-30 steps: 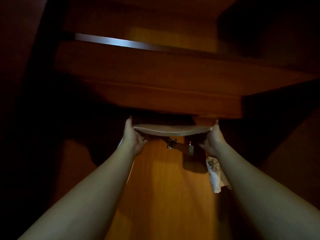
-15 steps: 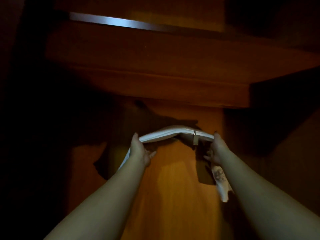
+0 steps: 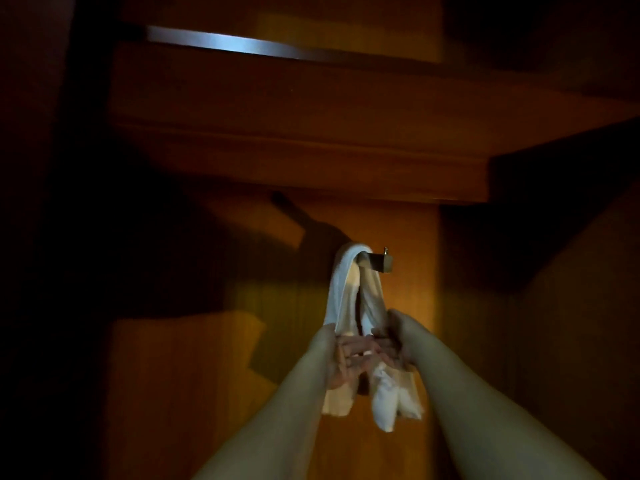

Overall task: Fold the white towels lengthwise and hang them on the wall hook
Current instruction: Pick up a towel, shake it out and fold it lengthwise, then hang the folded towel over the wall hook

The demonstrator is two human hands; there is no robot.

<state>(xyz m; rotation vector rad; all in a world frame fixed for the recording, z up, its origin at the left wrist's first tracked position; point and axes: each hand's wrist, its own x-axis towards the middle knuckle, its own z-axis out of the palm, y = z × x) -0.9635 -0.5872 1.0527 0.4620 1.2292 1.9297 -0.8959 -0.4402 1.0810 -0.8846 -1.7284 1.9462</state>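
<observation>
A folded white towel (image 3: pixel 343 289) is draped over a metal wall hook (image 3: pixel 381 263) on the wooden panel, and its two halves hang down side by side. My left hand (image 3: pixel 341 358) grips the left half low down. Close beside it, my right hand (image 3: pixel 398 341) grips the right half. The towel's ends (image 3: pixel 384 400) dangle below both hands. The scene is dim and the fingers are blurred.
A thick wooden shelf (image 3: pixel 294 150) juts out above the hook, with a metal rail (image 3: pixel 225 43) higher up. The wooden wall panel (image 3: pixel 346 445) continues below. Dark shadow fills the left and right sides.
The towel was stretched flat between my spread hands at hook height. Now it lies over the hook, and both hands have come down and together along its hanging halves.
</observation>
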